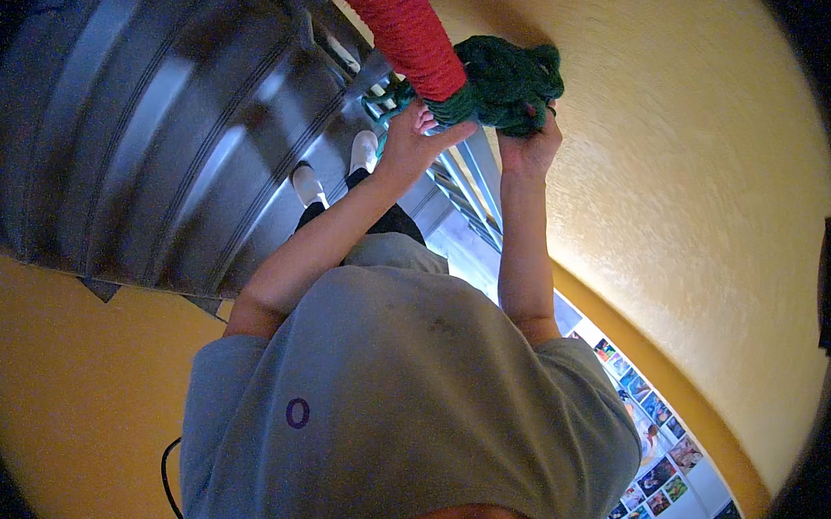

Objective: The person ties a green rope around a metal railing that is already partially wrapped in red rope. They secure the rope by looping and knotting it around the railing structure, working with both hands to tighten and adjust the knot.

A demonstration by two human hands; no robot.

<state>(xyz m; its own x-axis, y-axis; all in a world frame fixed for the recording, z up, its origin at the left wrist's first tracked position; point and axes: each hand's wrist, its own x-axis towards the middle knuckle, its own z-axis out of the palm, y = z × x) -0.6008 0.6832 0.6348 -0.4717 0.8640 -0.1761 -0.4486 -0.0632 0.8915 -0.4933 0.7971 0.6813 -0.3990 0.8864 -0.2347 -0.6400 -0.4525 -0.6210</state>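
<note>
A thick rail [399, 28] wrapped in tight coils of red yarn slants down from the top of the head view. At its lower end a few coils of dark green yarn [453, 107] follow the red. My left hand [414, 147] curls around the rail's underside at these green coils, thumb stretched to the right. On the right, my right hand [532, 145] grips a thick looped bundle of dark green yarn [505, 76], which covers most of its fingers. Some green strands [386, 98] hang left of the rail, beyond my left hand.
Dark stair treads [159, 124] fill the left, and my shoes [308, 186] rest on one. Metal railing bars [471, 183] run down below the rail. A yellowish textured wall [684, 151] is close on the right. Small pictures [654, 460] cover a board at lower right.
</note>
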